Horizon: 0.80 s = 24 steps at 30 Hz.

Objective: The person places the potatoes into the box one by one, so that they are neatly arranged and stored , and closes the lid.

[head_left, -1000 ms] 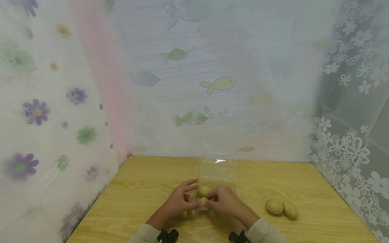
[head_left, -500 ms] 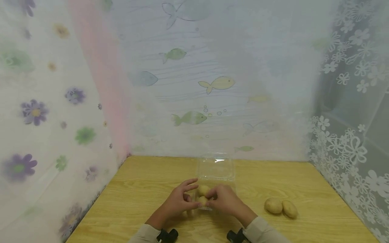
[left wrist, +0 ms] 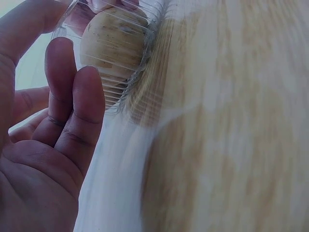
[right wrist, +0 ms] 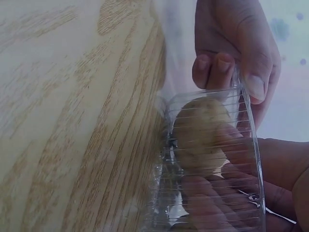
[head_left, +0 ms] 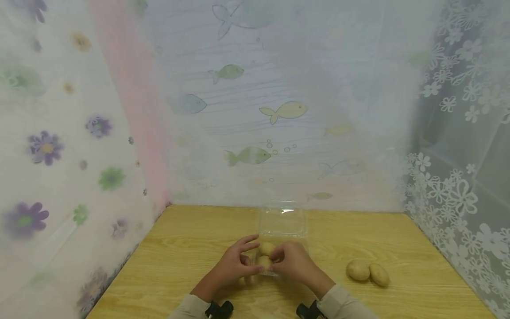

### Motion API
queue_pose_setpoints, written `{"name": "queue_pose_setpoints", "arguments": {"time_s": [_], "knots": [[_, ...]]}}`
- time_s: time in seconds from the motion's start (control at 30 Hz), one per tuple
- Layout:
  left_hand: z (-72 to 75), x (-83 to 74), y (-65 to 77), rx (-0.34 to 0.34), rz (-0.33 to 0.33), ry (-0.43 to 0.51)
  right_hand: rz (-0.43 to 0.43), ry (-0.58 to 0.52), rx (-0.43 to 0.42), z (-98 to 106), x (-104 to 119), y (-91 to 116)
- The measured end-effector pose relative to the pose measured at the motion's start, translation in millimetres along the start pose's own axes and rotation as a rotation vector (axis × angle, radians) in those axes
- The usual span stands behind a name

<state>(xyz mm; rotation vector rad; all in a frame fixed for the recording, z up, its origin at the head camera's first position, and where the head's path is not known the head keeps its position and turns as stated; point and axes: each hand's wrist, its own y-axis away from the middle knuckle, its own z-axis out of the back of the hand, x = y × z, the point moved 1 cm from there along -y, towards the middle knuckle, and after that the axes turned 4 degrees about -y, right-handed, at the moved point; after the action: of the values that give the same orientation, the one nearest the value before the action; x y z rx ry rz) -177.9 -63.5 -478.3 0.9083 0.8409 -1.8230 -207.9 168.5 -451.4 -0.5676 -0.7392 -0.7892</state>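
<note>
A clear plastic clamshell box [head_left: 283, 221] stands on the table with its lid raised at the back. Inside lie a front potato [head_left: 264, 263] and a rear potato [head_left: 266, 249], both toward the left side. My left hand [head_left: 235, 262] holds the box's left wall, thumb at the rim and lower fingers bent outside it; its upper fingers stretch forward. From the right, my right hand [head_left: 294, 265] reaches into the box and pinches the front potato. In the right wrist view this potato [right wrist: 200, 125] shows through the ribbed wall, with my right thumb against it.
Two more potatoes lie touching on the wooden table [head_left: 191, 239] to the right: a rounder potato [head_left: 358, 270] and a longer potato [head_left: 379, 275]. A curtain with fish [head_left: 287, 110] hangs behind the table, and flowered curtains hang at both sides.
My right hand has shifted very slightly, and the front potato sits marginally further left and back within the box. My left hand stays in place; the head view has moved a little.
</note>
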Motion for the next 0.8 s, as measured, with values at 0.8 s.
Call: {"name": "queue_pose_setpoints", "arguments": {"time_s": [0.8], "knots": [[0.3,-0.1,1.0,0.012,0.002,0.020,0.019,-0.022,-0.003,10.3,2.2,4.2]]}}
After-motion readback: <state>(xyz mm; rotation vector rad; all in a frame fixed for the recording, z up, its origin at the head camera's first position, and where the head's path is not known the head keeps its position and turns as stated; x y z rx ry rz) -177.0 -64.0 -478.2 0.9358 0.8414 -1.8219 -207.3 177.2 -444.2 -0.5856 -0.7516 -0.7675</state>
